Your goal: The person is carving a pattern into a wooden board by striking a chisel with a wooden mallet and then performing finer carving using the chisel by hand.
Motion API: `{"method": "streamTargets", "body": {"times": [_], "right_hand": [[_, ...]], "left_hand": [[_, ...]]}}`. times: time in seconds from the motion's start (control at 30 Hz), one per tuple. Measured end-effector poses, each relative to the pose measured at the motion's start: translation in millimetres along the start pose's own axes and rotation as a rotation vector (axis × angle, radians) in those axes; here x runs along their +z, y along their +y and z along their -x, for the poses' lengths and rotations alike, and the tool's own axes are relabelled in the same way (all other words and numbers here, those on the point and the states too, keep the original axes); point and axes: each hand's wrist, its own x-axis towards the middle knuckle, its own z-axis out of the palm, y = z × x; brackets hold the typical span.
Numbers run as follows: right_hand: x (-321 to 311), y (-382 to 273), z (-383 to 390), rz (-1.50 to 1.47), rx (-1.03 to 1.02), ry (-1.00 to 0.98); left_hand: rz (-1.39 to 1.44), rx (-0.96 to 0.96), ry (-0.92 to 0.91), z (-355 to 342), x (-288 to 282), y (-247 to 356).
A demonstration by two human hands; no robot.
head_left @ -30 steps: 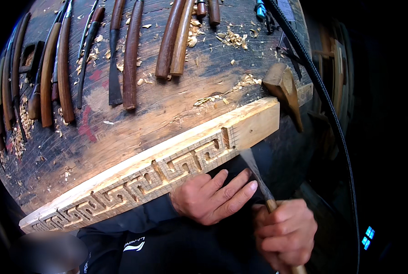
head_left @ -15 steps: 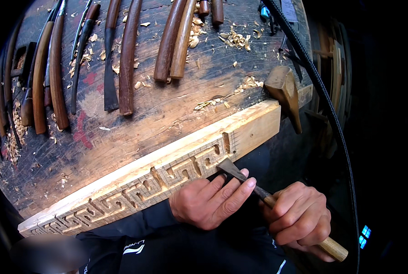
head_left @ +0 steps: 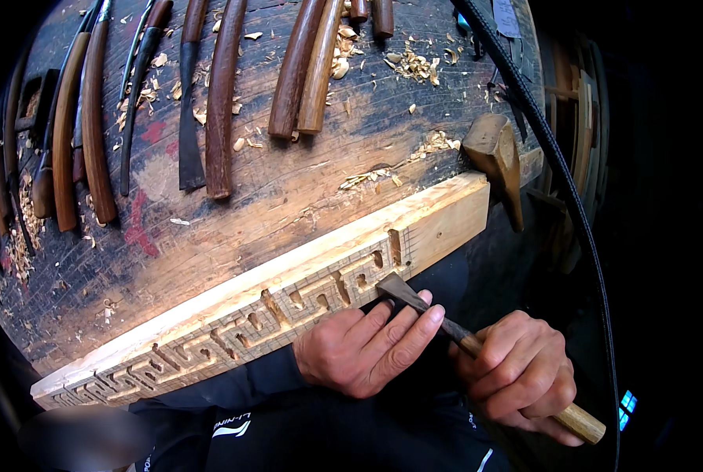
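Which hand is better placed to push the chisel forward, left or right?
Likely the right hand: it is wrapped around the wooden handle of the chisel. The left hand, fingers extended by the blade near the carved board, seems better suited to guiding.

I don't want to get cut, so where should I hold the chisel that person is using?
Probably by the wooden handle, from the person's right, like the right hand: it's long, rounded and points away from the carved board. Avoid the metal blade; its wide end meets the board.
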Motion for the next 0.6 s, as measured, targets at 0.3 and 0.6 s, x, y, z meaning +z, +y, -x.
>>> {"method": "streamTargets", "body": {"times": [0.3, 0.6], "right_hand": [[6, -1, -6, 0.086, 0.108, -0.01], [5, 13, -2, 0.072, 0.072, -0.03]], "left_hand": [[-0.032, 0.021, 0.01, 0, 1, -2], [-0.063, 0.053, 0.014, 1, 4, -5]]}}
